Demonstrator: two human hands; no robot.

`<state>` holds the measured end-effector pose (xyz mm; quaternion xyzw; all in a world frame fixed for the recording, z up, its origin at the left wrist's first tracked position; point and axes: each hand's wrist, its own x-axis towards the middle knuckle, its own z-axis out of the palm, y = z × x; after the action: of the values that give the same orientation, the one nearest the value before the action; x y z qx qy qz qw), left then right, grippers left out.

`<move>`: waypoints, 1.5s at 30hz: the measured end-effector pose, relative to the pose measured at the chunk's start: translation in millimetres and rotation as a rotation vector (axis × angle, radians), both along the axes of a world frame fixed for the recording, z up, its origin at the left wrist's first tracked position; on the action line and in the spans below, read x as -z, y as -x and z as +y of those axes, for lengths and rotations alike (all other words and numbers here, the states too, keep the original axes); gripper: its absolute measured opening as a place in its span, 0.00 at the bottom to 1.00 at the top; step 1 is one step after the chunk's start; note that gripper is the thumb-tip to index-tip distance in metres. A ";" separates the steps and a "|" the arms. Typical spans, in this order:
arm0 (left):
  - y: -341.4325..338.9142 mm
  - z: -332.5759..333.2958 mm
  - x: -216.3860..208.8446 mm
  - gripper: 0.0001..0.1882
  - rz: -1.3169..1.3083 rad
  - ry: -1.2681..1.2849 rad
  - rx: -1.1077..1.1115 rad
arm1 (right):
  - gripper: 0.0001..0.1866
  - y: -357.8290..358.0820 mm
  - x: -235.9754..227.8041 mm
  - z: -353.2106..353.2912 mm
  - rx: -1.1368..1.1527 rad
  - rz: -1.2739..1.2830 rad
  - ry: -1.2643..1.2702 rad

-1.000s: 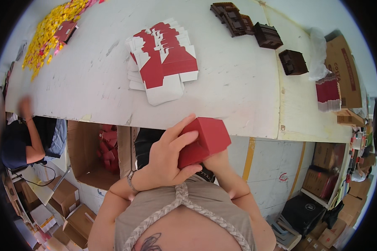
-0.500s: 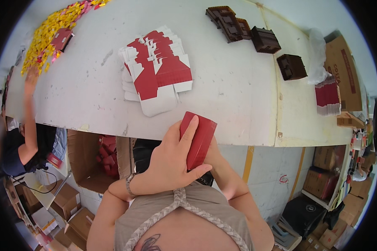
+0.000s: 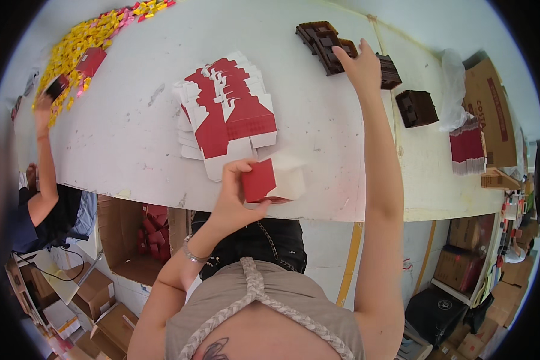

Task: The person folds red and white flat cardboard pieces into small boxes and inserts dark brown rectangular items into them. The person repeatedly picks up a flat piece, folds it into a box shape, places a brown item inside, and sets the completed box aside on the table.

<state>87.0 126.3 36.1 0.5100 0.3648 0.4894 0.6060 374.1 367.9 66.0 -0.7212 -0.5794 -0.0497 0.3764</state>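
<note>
A small red carton with white flaps standing out on its right side is held over the table's front edge. Around its left end, my left hand is closed, thumb below and fingers above. My right hand is stretched far forward among dark brown plastic trays, thumb and fingers apart; I see nothing held in it. Another stack of brown trays lies partly behind that hand, and a single tray stands nearer on the right. Flat red-and-white carton blanks lie fanned in a pile beyond my left hand.
At the far left, a co-worker's hand holds a dark tray by a heap of yellow and pink packets, near a red carton. Below the table stands an open cardboard box with red cartons. A bundle of blanks lies at right.
My right hand has left the carton and reached forward to the brown trays. My left hand has turned the carton, and its white flaps now show. The co-worker's hand has lifted a dark tray.
</note>
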 end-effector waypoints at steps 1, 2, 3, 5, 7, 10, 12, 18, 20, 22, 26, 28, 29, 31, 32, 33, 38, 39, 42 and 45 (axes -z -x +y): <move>-2.7 0.1 10.3 0.38 0.185 -0.137 -0.004 | 0.25 -9.2 22.7 26.3 0.135 -0.279 -0.015; 1.5 2.2 12.0 0.38 0.345 -0.245 0.029 | 0.27 -5.1 23.9 32.9 0.064 -0.136 0.234; 4.8 7.5 11.3 0.38 0.500 -0.362 0.068 | 0.29 -3.5 18.1 38.7 0.001 0.006 0.471; 9.4 7.5 6.4 0.36 0.571 -0.384 0.014 | 0.17 12.7 12.4 17.6 -0.004 -0.062 0.249; 7.0 6.2 7.3 0.35 0.595 -0.401 -0.003 | 0.10 0.6 15.3 -5.4 -0.043 -0.203 0.002; 5.6 9.5 11.5 0.35 0.613 -0.395 0.014 | 0.06 -10.8 23.5 -53.9 -0.295 -0.384 -0.331; 4.1 10.1 8.5 0.34 0.642 -0.380 0.031 | 0.06 -21.3 32.8 -97.8 -0.522 -0.484 -0.306; 5.3 11.0 26.0 0.34 0.545 -0.320 -0.067 | 0.15 1.6 35.7 -186.1 -0.571 -0.105 0.099; 1.9 8.0 24.8 0.36 0.530 -0.270 -0.110 | 0.24 4.1 25.4 -191.8 -0.419 -0.420 0.131; -4.3 7.5 20.0 0.37 0.449 -0.267 -0.137 | 0.23 -9.0 32.8 -191.1 -0.446 -0.307 0.222; -0.1 10.3 11.0 0.39 0.766 -0.437 -0.148 | 0.23 0.7 -1.2 -219.8 -0.576 -0.282 0.157; -0.8 15.1 14.8 0.39 0.806 -0.470 -0.170 | 0.22 28.5 -37.9 -244.5 -0.721 -0.547 0.018; 0.3 11.8 18.7 0.39 0.830 -0.473 -0.156 | 0.22 47.1 -48.7 -258.2 -0.793 -0.718 -0.030; -1.8 12.1 18.4 0.40 0.804 -0.492 -0.144 | 0.20 75.6 -53.8 -255.1 -0.817 -0.912 -0.024; -2.0 11.2 22.6 0.40 0.821 -0.481 -0.127 | 0.18 80.7 -43.1 -247.1 -0.881 -0.968 0.005; -1.5 11.9 24.6 0.40 0.835 -0.468 -0.120 | 0.18 84.7 -36.3 -239.4 -0.969 -0.915 0.040; 4.5 14.0 14.4 0.42 0.827 -0.411 -0.105 | 0.23 76.0 -13.0 -215.4 -1.183 -0.673 0.105; 3.9 12.8 18.2 0.42 0.827 -0.428 -0.109 | 0.23 74.7 -9.3 -217.5 -1.169 -0.689 0.082; 3.5 11.5 23.7 0.43 0.801 -0.472 -0.137 | 0.23 72.4 -18.6 -232.1 -1.051 -0.768 0.033; 4.2 11.6 25.1 0.42 0.797 -0.492 -0.137 | 0.20 67.1 -12.4 -240.2 -0.966 -0.751 -0.005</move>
<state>82.8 137.8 11.0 0.7613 0.4752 0.3661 0.2462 307.0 127.8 78.4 -0.3093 -0.9339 -0.1255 0.1279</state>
